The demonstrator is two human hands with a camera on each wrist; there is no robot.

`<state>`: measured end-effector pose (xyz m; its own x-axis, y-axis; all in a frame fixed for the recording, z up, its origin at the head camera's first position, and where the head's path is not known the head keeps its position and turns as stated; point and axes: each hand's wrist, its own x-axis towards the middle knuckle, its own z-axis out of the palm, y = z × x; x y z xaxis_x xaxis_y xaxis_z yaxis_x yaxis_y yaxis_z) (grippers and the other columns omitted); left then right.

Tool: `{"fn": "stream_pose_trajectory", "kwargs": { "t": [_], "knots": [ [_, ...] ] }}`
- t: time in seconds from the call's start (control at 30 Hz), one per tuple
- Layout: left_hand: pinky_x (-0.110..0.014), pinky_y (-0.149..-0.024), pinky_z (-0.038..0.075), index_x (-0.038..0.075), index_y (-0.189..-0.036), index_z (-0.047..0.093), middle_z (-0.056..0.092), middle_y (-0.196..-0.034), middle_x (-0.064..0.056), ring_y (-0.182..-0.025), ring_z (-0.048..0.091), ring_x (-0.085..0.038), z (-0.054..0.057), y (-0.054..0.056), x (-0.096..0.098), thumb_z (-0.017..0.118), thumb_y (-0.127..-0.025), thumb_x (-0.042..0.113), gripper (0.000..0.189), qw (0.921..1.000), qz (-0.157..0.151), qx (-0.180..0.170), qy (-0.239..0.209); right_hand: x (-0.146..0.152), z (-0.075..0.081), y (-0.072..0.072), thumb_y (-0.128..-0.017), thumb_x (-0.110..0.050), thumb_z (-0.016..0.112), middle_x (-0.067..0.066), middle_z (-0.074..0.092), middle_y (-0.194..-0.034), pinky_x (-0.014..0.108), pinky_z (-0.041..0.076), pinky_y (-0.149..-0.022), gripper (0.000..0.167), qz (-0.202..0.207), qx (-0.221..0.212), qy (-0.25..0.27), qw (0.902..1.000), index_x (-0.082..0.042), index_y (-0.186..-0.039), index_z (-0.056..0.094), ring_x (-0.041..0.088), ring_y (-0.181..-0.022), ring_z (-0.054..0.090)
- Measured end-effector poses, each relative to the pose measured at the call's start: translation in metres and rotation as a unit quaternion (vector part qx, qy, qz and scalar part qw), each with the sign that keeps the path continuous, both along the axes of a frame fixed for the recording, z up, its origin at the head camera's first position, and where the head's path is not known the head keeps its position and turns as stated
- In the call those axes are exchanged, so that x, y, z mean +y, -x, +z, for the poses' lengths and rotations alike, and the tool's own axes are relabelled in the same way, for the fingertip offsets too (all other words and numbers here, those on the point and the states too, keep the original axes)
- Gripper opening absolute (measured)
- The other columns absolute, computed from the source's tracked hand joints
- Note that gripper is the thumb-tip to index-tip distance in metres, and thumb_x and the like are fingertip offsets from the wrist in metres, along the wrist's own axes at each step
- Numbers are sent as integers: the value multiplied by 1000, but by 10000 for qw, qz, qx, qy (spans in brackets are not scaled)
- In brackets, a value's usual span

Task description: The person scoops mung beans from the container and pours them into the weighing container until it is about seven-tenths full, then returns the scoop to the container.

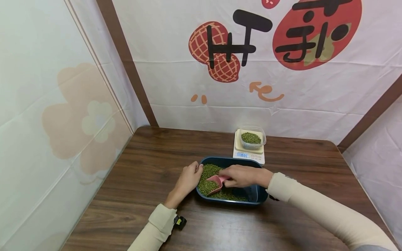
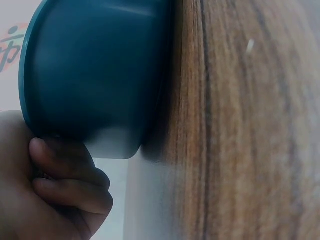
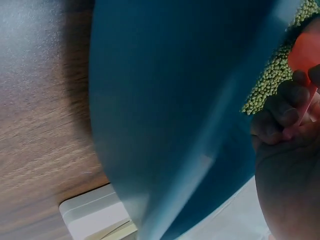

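Observation:
A dark blue oblong tub (image 1: 231, 160) holds green beans (image 1: 211, 170), probably mung beans, heaped more thickly toward its left end. My left hand (image 1: 189, 177) grips the tub's left rim; in the left wrist view its curled fingers (image 2: 75, 192) are against the tub's outer wall (image 2: 100, 75). Inside the tub, my right hand (image 1: 242, 175) holds a pink scoop (image 1: 216, 182) by its handle. Beans lie in the scoop's bowl, which points left, low among the other beans. The right wrist view shows fingers (image 3: 285, 110) wrapped round the scoop handle (image 3: 303, 112).
Just behind the tub stands a white kitchen scale (image 1: 259, 158) with a lit display. On it sits a clear plastic container (image 1: 252, 145) with green beans inside. The brown wooden table (image 1: 157, 150) meets printed cloth walls (image 1: 176, 115) at the back and sides.

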<state>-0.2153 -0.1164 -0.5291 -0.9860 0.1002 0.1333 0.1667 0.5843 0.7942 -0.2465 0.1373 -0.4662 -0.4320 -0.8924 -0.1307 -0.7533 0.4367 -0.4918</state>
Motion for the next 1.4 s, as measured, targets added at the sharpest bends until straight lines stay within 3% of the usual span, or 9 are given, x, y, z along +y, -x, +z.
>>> {"fn": "stream_pose_trajectory", "kwargs": {
  "t": [0.1,0.13,0.23,0.37,0.47,0.73,1.17,1.4],
  "knots": [
    [-30,-49,31,14,-78,43,37,-62,3,-51,37,-14,4,-2,1,48,-113,32,40,10000,4,-9,26,4,-1,1,-106,-12,57,-10,41,-77,21,31,-62,8,-6,41,117,9999,-18,-100,58,0,-62,34],
    [-30,-49,30,15,-78,42,37,-63,4,-51,36,-14,-1,1,0,47,-114,33,40,9999,-16,108,72,5,-1,2,-106,-12,57,-10,41,-77,22,32,-63,8,-8,61,155,9999,-18,-100,58,0,-62,34],
    [-29,-48,31,16,-77,42,37,-62,5,-51,37,-13,0,0,1,48,-114,32,40,9998,34,105,144,9,-3,3,-105,-13,57,-10,41,-77,22,32,-63,8,5,152,263,9995,-18,-100,57,0,-63,34],
    [-27,-49,31,14,-77,42,36,-62,4,-51,36,-13,14,-6,5,50,-113,27,39,9994,141,-250,192,15,-6,6,-103,-13,55,-11,41,-77,21,31,-61,7,73,317,558,9979,-18,-99,56,0,-63,33],
    [-25,-50,30,15,-77,41,35,-62,4,-51,35,-12,15,-6,6,50,-114,27,39,9985,191,-395,338,18,-7,6,-102,-12,55,-10,39,-76,21,29,-60,7,82,388,699,9968,-18,-98,55,0,-62,31],
    [-25,-50,30,15,-79,41,36,-62,4,-51,35,-12,18,-8,6,48,-115,30,40,9982,149,-472,333,24,0,1,-104,-10,55,-10,38,-76,22,29,-63,11,-341,212,426,9983,-19,-99,56,1,-62,30],
    [-25,-49,30,14,-79,41,37,-62,4,-50,35,-12,18,-9,6,48,-115,30,39,9980,167,-509,344,39,4,0,-104,-13,57,-11,40,-76,21,30,-62,10,-634,406,471,9960,-22,-100,57,1,-62,32],
    [-25,-48,30,14,-80,42,38,-62,4,-49,34,-12,18,-8,6,48,-115,30,39,9979,152,-521,347,45,6,0,-102,-10,57,-12,49,-80,21,37,-63,12,-826,386,562,9942,-21,-102,61,0,-65,43]
  ]
}}
